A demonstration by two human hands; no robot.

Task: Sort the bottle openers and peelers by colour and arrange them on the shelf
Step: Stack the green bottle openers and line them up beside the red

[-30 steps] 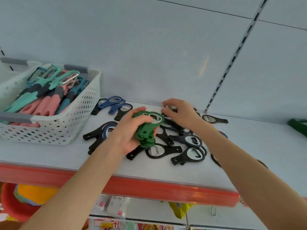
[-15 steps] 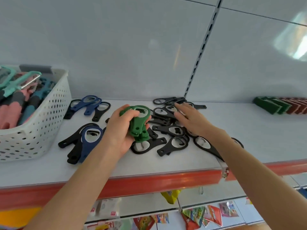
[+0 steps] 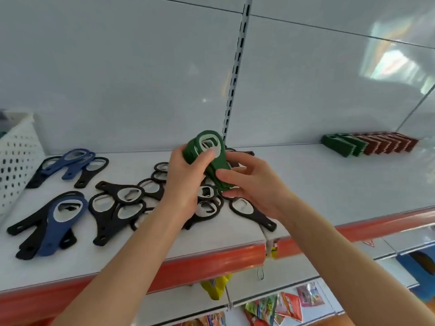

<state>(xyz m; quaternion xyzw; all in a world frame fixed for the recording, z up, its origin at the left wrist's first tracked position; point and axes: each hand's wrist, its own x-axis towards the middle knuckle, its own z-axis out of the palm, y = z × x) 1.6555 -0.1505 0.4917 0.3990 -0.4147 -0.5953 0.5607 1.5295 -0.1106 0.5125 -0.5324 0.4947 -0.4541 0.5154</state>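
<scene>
Since half a second ago our right hand (image 3: 256, 184) leaves the black openers (image 3: 101, 220) and now pinches the handle end of the green openers (image 3: 218, 164), which our left hand (image 3: 186, 180) grips, lifted above the middle of the shelf (image 3: 329, 184).

Green and dark-red serrated pieces (image 3: 367, 144), rowed, far right of right hand (image 3: 256, 187). Snack packets (image 3: 282, 307) below it. Slotted upright (image 3: 235, 74) behind left hand (image 3: 186, 182).

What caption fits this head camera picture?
Left hand and right hand hold green bottle openers above black openers on the shelf.
</scene>
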